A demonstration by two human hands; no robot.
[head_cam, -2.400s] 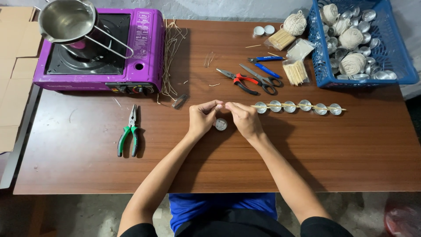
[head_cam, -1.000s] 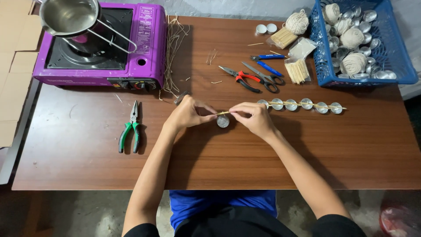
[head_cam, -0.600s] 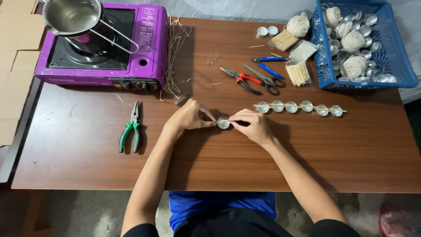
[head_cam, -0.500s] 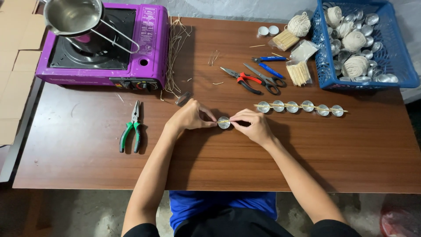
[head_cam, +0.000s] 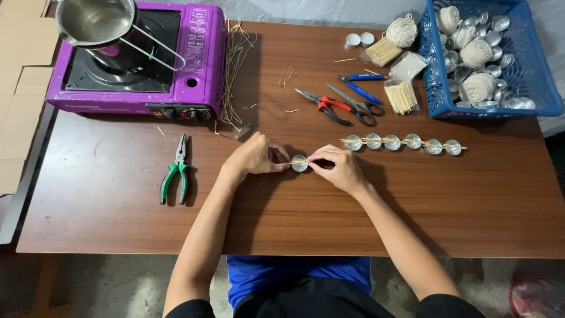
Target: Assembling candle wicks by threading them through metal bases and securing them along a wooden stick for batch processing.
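Note:
A small round metal cup (head_cam: 299, 165) sits on the brown wooden table (head_cam: 412, 206) between my two hands. A thin wooden stick (head_cam: 296, 162) lies across its rim. My left hand (head_cam: 257, 155) pinches the stick's left end. My right hand (head_cam: 336, 167) pinches its right end, fingers bent over the cup's edge. To the right lies a row of several more metal cups (head_cam: 404, 142) with thin sticks laid across them.
A purple portable stove (head_cam: 176, 65) with a steel pot (head_cam: 94, 20) stands at the back left. Green-handled pliers (head_cam: 176, 176) lie left of my hands. Red pliers (head_cam: 323, 107), scissors (head_cam: 356, 106), stick bundles (head_cam: 402, 96) and a blue basket (head_cam: 532, 76) of string balls and cups are at the back right.
My hands spread apart along the stick, lowered it onto the metal cup and now hold it there. The cup stays in its place.

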